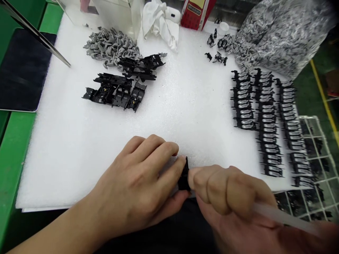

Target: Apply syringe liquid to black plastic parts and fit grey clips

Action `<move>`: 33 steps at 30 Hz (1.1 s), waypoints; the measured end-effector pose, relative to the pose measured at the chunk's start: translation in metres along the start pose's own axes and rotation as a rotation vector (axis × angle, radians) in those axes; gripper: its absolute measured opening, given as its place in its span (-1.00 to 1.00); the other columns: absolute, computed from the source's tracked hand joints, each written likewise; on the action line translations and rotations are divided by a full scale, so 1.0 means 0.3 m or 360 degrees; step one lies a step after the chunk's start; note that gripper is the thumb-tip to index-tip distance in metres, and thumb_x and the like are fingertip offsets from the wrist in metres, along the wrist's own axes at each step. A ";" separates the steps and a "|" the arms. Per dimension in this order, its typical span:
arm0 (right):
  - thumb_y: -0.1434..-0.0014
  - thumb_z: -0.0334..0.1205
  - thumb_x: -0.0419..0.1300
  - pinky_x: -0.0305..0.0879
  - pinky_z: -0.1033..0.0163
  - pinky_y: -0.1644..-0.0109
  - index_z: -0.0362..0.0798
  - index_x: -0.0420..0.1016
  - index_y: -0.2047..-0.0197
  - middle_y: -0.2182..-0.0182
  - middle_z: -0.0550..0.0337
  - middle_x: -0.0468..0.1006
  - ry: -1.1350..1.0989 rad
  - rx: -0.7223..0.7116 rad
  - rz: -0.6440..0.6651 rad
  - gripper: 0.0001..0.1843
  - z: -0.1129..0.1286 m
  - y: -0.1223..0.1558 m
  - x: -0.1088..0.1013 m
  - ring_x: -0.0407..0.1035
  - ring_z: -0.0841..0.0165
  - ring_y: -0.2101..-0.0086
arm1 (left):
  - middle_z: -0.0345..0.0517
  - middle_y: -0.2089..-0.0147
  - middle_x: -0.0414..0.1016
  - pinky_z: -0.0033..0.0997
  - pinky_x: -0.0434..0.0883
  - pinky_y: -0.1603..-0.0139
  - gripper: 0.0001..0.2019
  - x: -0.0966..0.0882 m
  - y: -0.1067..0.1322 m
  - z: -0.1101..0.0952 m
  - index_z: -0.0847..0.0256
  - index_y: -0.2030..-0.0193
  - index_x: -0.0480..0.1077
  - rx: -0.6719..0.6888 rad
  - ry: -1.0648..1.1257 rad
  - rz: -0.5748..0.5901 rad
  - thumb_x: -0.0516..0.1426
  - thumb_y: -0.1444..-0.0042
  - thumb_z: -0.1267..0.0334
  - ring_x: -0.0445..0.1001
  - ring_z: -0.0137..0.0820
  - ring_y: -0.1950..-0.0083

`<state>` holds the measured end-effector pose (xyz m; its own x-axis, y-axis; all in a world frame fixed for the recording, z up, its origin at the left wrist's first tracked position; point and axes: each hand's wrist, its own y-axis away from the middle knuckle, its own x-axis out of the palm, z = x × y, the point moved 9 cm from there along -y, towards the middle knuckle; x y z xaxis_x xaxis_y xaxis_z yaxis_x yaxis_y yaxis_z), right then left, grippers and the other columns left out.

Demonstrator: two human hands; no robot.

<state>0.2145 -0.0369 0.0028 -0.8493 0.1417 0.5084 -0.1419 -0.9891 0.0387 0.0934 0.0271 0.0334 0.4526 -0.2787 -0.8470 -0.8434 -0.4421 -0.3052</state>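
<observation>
My left hand (140, 176) and my right hand (230, 192) meet at the near edge of a white foam mat (185, 106). Both pinch a small black plastic part (183, 176) between their fingertips. My right hand also grips a thin white stick-like tool (280, 216) that runs out to the lower right. Most of the part is hidden by my fingers.
Rows of small black clips (265, 113) lie at the right, some on a wire rack (315, 162). Black frames (116, 92) and a heap of grey pieces (111, 46) sit at the upper left. A plastic bag of parts (278, 31), a white cloth (159, 21), a red box (196, 12).
</observation>
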 end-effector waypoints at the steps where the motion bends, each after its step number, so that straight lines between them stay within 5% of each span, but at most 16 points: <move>1: -0.44 0.28 -0.02 0.16 0.00 0.30 0.03 0.16 0.43 0.55 0.26 0.15 -0.0042 -0.0039 -0.0042 -0.44 0.003 0.001 -0.012 0.15 0.30 0.45 | 0.09 0.00 0.55 -0.05 0.34 0.17 -0.66 0.001 -0.001 0.000 0.35 -0.07 0.55 -0.0005 -0.0003 -0.0005 0.23 -0.36 0.10 0.47 -0.09 0.06; 5: -0.46 0.22 -0.01 0.14 0.05 0.30 0.04 -0.02 0.46 0.58 0.34 0.02 -0.0330 -0.0221 -0.0124 -0.43 0.011 0.009 -0.057 0.05 0.37 0.48 | 0.12 0.01 0.55 -0.04 0.36 0.17 -0.63 0.004 -0.001 -0.003 0.36 -0.05 0.56 -0.0018 -0.0033 -0.0021 0.22 -0.37 0.04 0.47 -0.09 0.07; 12: -0.39 0.32 0.09 0.13 0.06 0.28 0.04 -0.09 0.49 0.59 0.36 0.04 -0.0319 -0.0193 -0.0121 -0.32 0.000 0.004 -0.040 0.07 0.38 0.47 | 0.11 0.01 0.55 -0.05 0.36 0.16 -0.63 0.003 0.002 0.001 0.33 -0.02 0.56 -0.0043 -0.0018 -0.0029 0.21 -0.37 0.01 0.46 -0.11 0.07; 33: -0.34 0.34 0.18 0.20 0.03 0.28 0.03 -0.05 0.52 0.61 0.37 0.03 -0.0260 -0.0132 -0.0234 -0.29 -0.011 0.028 -0.065 0.11 0.37 0.50 | 0.14 -0.01 0.56 -0.03 0.35 0.18 -0.64 0.000 -0.002 -0.004 0.35 -0.03 0.56 -0.0021 -0.0036 -0.0026 0.23 -0.36 0.04 0.47 -0.07 0.07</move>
<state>0.2282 -0.0478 -0.0097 -0.7239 0.2695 0.6351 -0.3053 -0.9506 0.0553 0.0943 0.0263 0.0341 0.4596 -0.2521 -0.8516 -0.8320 -0.4576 -0.3136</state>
